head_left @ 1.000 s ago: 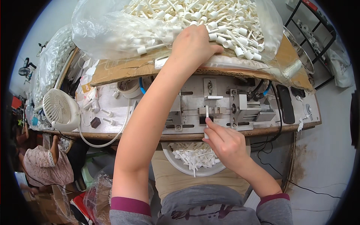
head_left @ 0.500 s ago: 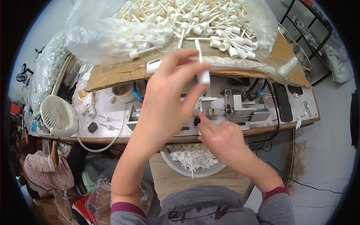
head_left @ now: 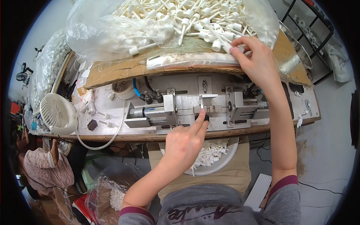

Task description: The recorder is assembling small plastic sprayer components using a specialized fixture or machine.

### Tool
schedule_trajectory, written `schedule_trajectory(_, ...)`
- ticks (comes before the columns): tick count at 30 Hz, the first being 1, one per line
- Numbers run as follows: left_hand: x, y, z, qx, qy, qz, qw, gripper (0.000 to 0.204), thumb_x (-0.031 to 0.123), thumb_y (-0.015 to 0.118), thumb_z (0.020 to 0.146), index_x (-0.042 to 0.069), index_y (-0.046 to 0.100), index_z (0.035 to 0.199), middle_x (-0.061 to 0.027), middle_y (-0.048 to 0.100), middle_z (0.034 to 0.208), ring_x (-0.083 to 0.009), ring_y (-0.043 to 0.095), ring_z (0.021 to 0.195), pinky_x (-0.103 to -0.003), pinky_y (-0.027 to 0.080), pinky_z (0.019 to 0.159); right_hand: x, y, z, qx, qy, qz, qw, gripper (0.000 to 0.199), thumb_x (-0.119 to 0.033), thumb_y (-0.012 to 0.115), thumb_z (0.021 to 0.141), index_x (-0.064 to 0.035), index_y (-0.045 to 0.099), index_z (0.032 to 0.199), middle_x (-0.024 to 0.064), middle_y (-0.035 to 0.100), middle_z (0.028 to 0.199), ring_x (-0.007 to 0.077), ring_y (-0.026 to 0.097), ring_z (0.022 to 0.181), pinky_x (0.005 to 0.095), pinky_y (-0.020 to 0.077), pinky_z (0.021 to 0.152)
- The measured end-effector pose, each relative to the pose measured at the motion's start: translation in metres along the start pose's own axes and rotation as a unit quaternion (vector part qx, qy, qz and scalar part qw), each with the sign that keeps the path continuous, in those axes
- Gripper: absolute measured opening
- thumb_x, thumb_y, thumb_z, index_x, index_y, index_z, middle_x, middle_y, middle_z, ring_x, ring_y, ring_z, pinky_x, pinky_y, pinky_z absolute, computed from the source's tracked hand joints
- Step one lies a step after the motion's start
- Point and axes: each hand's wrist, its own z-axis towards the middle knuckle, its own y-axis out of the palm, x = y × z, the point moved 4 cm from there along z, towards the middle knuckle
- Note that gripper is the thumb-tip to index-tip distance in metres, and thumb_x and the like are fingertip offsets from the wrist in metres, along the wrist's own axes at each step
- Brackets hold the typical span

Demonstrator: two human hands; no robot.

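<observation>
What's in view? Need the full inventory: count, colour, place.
Capped sticks: uncountable, white, heaped on cardboard
Plastic bag: one, clear, around heap
Cardboard: one, brown, beneath heap
Metal fixture: one, silver, bench centre
Hoses: several, blue and black, behind fixture
Bench: one, pale top, mid-picture
Fan: one, white, bench left
Basket: one, whitish, at lap, holding white pieces
Shelf: one, black, upper right
Co-worker: one, pale pink top, left
Small clutter: too small to identify
Hands: two, bare; left at fixture, right at heap's edge

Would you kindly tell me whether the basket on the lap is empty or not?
Not empty: white capped sticks are heaped in the basket, partly hidden by the left hand.
</observation>
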Motion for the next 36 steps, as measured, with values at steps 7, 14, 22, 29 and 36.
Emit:
schedule_trajectory(7,-0.002,0.0,0.005,-0.003,-0.022,-0.005,1.0,0.027,0.013,0.078,0.076,0.007,0.074,0.102,-0.0105,0.07,0.124,-0.0226,0.065,0.056,-0.031,0.052,0.055,-0.033,-0.001,-0.012,-0.021,-0.041,0.078,0.996,0.019,-0.004,0.069,0.084,0.0017,0.07,0.103,0.0138,0.065,0.094,0.0259,0.066,0.077,0.0351,0.0537,0.077)
schedule_trajectory(14,-0.014,-0.037,0.024,0.035,-0.039,-0.145,0.988,0.028,0.018,0.08,0.08,0.006,0.074,0.105,-0.0098,0.074,0.107,-0.0189,0.068,0.062,-0.028,0.053,0.059,-0.055,-0.025,-0.069,-0.022,0.005,0.172,0.985,0.02,-0.005,0.076,0.079,-0.0003,0.067,0.097,0.0109,0.064,0.093,0.0244,0.067,0.083,0.0357,0.0538,0.076)
schedule_trajectory(22,-0.048,-0.065,0.132,0.248,0.014,-0.099,0.964,0.025,0.022,0.08,0.083,0.002,0.072,0.096,-0.007,0.067,0.079,-0.0177,0.064,0.072,-0.032,0.052,0.067,-0.078,0.025,-0.162,-0.106,-0.175,-0.017,0.979,0.029,-0.008,0.072,0.071,0.0027,0.064,0.098,0.0218,0.067,0.122,0.0215,0.067,0.074,0.0291,0.0531,0.069)
schedule_trajectory(29,-0.052,-0.034,0.18,0.143,-0.061,-0.049,0.987,0.048,0.042,0.086,0.071,-0.001,0.068,0.081,-0.0181,0.07,0.083,-0.0343,0.069,0.08,-0.042,0.056,0.07,-0.089,0.046,-0.143,-0.165,-0.208,-0.097,0.959,0.024,-0.006,0.066,0.067,0.0018,0.06,0.088,0.0314,0.067,0.116,0.0168,0.063,0.049,0.0262,0.049,0.048)
schedule_trajectory(36,-0.057,-0.031,0.182,0.131,-0.116,0.009,0.985,0.04,0.038,0.08,0.078,0.001,0.071,0.089,-0.0114,0.067,0.081,-0.0304,0.067,0.075,-0.039,0.054,0.071,-0.088,0.045,-0.14,-0.184,-0.195,-0.084,0.96,0.024,-0.007,0.068,0.065,0.0017,0.06,0.087,0.0304,0.068,0.114,0.0223,0.066,0.052,0.0308,0.0529,0.051)
